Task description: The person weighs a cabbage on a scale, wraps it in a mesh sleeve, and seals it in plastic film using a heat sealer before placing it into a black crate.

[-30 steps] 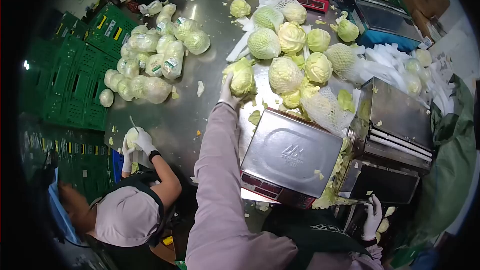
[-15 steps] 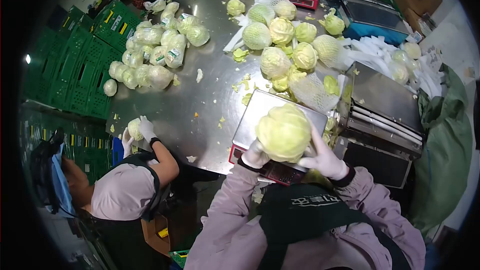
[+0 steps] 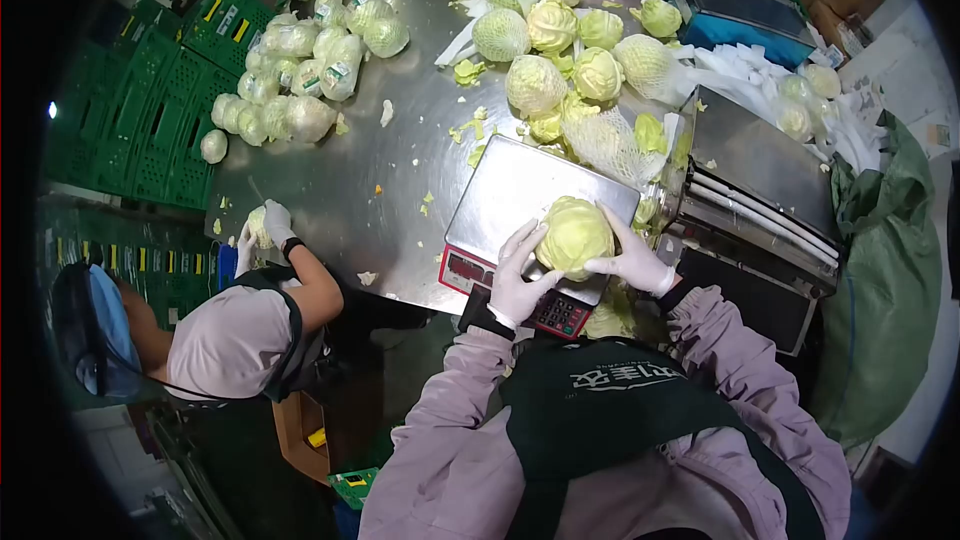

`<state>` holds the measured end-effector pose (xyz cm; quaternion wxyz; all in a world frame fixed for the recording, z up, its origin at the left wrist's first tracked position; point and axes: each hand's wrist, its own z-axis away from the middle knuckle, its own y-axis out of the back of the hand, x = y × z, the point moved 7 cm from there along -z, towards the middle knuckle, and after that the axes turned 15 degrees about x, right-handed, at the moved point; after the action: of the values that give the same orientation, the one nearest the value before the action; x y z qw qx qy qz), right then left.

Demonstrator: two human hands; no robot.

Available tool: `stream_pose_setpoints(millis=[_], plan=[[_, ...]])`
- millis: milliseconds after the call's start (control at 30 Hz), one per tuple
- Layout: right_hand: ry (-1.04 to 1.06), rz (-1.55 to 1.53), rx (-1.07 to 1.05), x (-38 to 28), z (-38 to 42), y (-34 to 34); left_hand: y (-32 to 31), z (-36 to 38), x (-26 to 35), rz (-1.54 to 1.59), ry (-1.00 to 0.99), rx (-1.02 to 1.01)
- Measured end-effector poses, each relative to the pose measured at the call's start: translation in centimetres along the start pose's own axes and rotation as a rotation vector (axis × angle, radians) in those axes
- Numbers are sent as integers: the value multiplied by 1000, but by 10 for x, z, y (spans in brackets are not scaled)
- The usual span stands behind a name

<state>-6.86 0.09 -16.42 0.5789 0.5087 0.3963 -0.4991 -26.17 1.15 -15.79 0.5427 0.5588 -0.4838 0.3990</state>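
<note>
Holding a cabbage point(image 3: 573, 237) between both gloved hands, I have it at the near edge of the scale point(image 3: 530, 210), over or just on the steel platform; whether its weight is fully resting there cannot be told. My left hand point(image 3: 520, 275) cups the head from about 8 o'clock, fingers spread up its side, and my right hand point(image 3: 632, 260) presses in from about 3 o'clock, so the two hands are clamped on it from opposite sides. The step in hand appears to be weighing or checking a single head. As a judgement, the next move calls for setting the head squarely on the platform and letting go with both hands, so that the display point(image 3: 468, 270) at the scale's front, at 7 o'clock from the cabbage, reads without my pressure added.

At 12 o'clock from the scale lies a pile of loose and netted cabbages point(image 3: 560, 50) on the steel table point(image 3: 350, 200). At 10 o'clock, well apart, sits a heap of wrapped cabbages point(image 3: 300, 70) beside green crates point(image 3: 150, 130). At 9 o'clock a co-worker's gloved hands point(image 3: 262, 230) hold a smaller piece. A metal wrapping machine point(image 3: 760, 190) stands at 3 o'clock.
</note>
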Motion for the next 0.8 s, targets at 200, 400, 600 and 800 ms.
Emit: stream_pose_setpoints(millis=[200, 400, 600, 800], plan=[[324, 315, 151, -33, 8, 4, 8, -1, 17, -178, -244, 99], [582, 448, 72, -76, 6, -16, 6, -4, 34, -149, -359, 101], [640, 495, 84, -93, -14, -22, 7, -50, 33, 79, -83, 73], [444, 529, 66, -94, -34, -16, 4, -68, 34, 292, -14, 90]])
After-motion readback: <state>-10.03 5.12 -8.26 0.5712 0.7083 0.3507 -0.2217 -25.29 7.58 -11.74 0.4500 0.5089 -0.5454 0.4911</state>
